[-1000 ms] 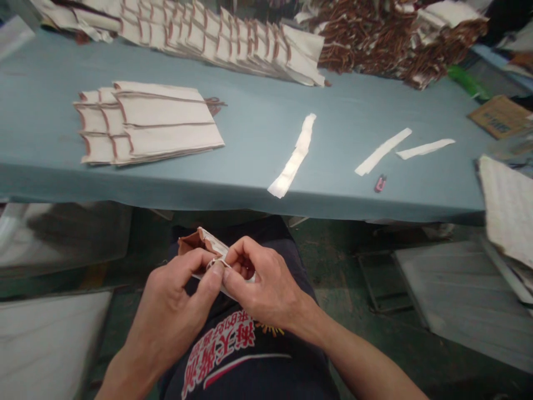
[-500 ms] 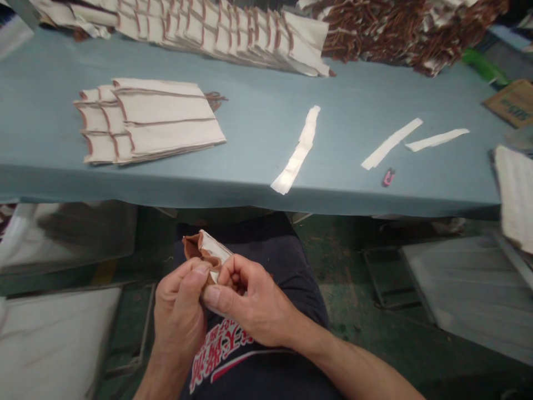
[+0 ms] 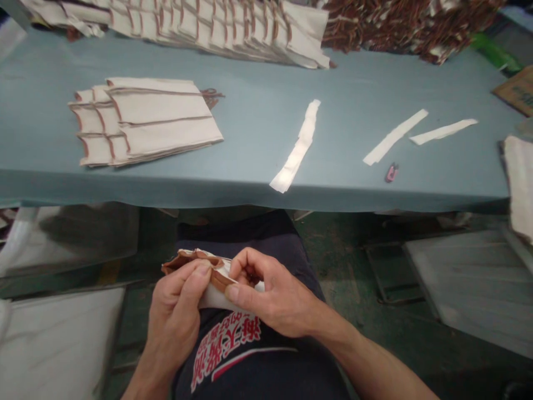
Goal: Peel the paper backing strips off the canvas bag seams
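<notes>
A white cloth piece with brown edging (image 3: pixel 219 297) is held over my lap, folded, its brown-trimmed rim facing up and to the left. My left hand (image 3: pixel 179 303) pinches the brown edging between thumb and fingers. Close beside it, my right hand (image 3: pixel 266 291) grips the same brown strip a little farther right, thumb on top. Between the two hands the strip runs taut. The lower part of the cloth is partly hidden behind my fingers.
On the blue-covered table (image 3: pixel 250 161) lie a stack of brown-edged white cloth pieces (image 3: pixel 162 119), white strips (image 3: pixel 295 150) and small pink snips (image 3: pixel 392 173). Behind them are a long row of similar pieces (image 3: pixel 216 28) and a brown heap (image 3: pixel 395 25). A cardboard piece (image 3: pixel 516 91) sits far right.
My right hand has slid right along the brown edging, away from my left hand, so a longer length of strip shows. The cloth has tipped lower and spread toward the left.
</notes>
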Available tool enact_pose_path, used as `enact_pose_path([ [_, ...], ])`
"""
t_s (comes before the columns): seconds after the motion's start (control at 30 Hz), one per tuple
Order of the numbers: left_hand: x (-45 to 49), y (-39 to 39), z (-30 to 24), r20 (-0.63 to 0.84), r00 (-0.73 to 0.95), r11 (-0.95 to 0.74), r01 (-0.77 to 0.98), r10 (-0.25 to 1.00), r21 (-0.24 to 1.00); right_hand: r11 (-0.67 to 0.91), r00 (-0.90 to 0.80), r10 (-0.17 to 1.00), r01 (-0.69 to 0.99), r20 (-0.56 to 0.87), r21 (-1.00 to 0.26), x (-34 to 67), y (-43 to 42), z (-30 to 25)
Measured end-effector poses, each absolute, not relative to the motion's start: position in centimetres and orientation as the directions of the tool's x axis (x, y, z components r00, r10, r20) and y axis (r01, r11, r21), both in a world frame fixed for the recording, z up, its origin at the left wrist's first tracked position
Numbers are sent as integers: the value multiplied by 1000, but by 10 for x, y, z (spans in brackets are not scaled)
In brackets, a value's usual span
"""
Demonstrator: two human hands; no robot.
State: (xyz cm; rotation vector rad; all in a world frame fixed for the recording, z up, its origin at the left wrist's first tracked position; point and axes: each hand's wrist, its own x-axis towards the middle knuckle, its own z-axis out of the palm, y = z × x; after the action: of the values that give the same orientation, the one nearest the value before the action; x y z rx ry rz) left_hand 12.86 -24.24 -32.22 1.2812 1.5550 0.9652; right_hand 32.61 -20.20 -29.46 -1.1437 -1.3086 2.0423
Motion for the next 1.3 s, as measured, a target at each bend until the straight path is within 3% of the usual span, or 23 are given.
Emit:
enact_pose_path([
  [0.17, 144, -248, -315, -111, -171, 166, 350, 979, 922, -417, -490, 769, 103, -410, -903, 334, -213, -293],
  [0.37, 132, -246, -301, -94, 100, 50, 375, 990, 926, -213, -307, 908, 252, -286, -944, 333, -234, -287],
  [0.57, 129, -235, -284, 19, 154, -82, 411, 988, 908, -239, -424, 861, 149, -280, -960, 334, -231, -289],
  [0.67, 128, -233, -280, 13, 234, -90, 322, 972, 943, -318, -523, 798, 59, -300, -946, 337, -226, -290],
  [0.73, 125, -233, -278, 10, 271, -80, 250, 962, 965, -285, -568, 786, 16, -244, -958, 340, -221, -292],
  [0.8, 123, -232, -277, 13, 269, -75, 222, 963, 972, -168, -576, 808, -23, -124, -986, 341, -214, -295],
  [0.9, 119, -231, -277, 33, 261, -102, 255, 965, 961, 217, -516, 823, -102, 238, -971, 339, -199, -301],
  [1.0, 113, -234, -279, 56, 279, -139, 288, 959, 948, 548, -499, 663, -185, 558, -816, 336, -182, -306],
  [1.13, 109, -239, -283, 60, 255, -140, 311, 965, 940, 736, -584, 488, -124, 648, -666, 334, -167, -306],
  [1.3, 113, -238, -280, 25, 178, -95, 395, 984, 914, 923, -628, 339, 79, 701, -376, 334, -160, -301],
])
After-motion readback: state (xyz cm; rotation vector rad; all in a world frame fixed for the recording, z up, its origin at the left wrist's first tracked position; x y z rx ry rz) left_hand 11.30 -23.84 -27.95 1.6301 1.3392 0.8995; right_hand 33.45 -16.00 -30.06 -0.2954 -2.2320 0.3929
